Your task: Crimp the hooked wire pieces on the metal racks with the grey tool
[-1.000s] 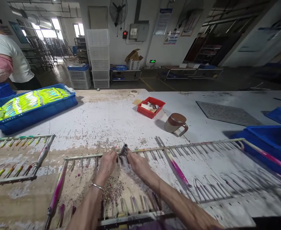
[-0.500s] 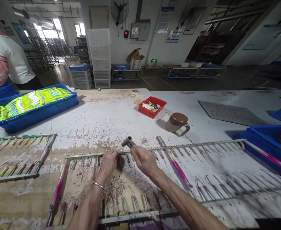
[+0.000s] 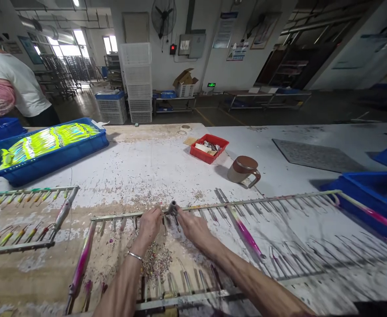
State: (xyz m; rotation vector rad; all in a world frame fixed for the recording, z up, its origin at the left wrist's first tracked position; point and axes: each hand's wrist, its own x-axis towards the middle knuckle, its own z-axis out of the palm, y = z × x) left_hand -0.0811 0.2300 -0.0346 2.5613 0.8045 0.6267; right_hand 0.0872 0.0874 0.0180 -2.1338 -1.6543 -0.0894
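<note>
A long metal rack [image 3: 246,203] with rows of wire hooks lies flat on the table in front of me. My left hand [image 3: 149,224] pinches a hook on the rack's top bar. My right hand [image 3: 191,224] grips a short grey metal tube [image 3: 172,207], its open end pressed down onto the bar right beside my left fingers. A heap of paint flakes [image 3: 156,259] lies under my wrists. A silver bangle circles my left wrist.
A second hook rack [image 3: 25,215] lies at the left. A blue tray of yellow-green lures [image 3: 45,147], a red box [image 3: 208,147], a brown mug [image 3: 243,169] and blue crates [image 3: 374,193] sit farther off. A person in a white shirt [image 3: 12,88] stands at far left.
My right hand lifted the tube off the bar half a second ago, then brought it back down onto the bar beside my left fingers. My left hand stayed on the rack.
</note>
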